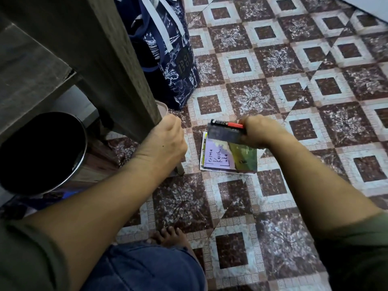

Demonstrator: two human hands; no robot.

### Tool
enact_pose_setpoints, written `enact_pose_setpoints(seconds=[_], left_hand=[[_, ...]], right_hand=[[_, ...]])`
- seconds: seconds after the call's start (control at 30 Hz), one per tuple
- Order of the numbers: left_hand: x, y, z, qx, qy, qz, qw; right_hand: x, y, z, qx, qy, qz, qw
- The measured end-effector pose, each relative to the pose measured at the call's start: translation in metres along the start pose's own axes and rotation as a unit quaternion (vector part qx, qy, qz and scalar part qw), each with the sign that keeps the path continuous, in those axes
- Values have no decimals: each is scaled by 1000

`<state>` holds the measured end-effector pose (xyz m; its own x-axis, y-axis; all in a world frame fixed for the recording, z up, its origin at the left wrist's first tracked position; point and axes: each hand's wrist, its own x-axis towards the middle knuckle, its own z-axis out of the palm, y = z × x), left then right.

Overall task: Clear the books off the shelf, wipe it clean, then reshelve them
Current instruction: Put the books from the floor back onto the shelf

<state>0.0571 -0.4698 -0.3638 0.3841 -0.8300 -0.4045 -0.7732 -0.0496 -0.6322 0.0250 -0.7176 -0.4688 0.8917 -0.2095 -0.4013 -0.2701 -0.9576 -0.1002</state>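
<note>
the shelf side (pixel 100 66) stood tall on the left, and its front edge ran down to the left hand (pixel 168 141). a blue bag (pixel 170 59) sat right behind that edge. a round black bin (pixel 42 152) sat low on the left. to the right the patterned floor (pixel 304 85) spread wide. the left hand's fingers were curled by the bottom of the edge, but it was not clear if they held anything. the right hand (pixel 259 131) gripped a dark book (pixel 225 134) by its right end, just above a small pile of books (pixel 228 158) lying on the floor. a bare foot (pixel 168 235) stood near the pile.
</note>
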Motion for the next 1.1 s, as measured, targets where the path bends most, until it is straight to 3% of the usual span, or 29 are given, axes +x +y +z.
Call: enact_pose_setpoints(seconds=[0.2, 0.33, 0.5, 0.7, 0.8, 0.9, 1.03, 1.1], left_hand=[[-1, 0, 2, 12, 1, -6, 1000], [-1, -1, 1, -11, 7, -4, 1000], [-7, 5, -7, -226, 66, -40, 971], [-45, -3, -22, -413, -94, -89, 901], [-90, -16, -25, -417, -78, -144, 894], [-157, -37, -23, -403, -50, -218, 887], [-255, -68, -11, -360, -27, -334, 871], [-296, -82, -4, -289, 18, -412, 864]], right_hand=[[-6, -7, 45, -57, -55, 52, 996], [-20, -14, 46, -41, -18, 31, 998], [-70, -53, 6, -19, -33, -81, 996], [-127, -113, -67, 23, -60, -185, 981], [-142, -144, -84, 2, 10, -227, 974], [-152, -177, -95, -41, 140, -274, 951], [-158, -236, -121, -36, 301, -355, 884], [-154, -276, -138, -10, 391, -396, 831]])
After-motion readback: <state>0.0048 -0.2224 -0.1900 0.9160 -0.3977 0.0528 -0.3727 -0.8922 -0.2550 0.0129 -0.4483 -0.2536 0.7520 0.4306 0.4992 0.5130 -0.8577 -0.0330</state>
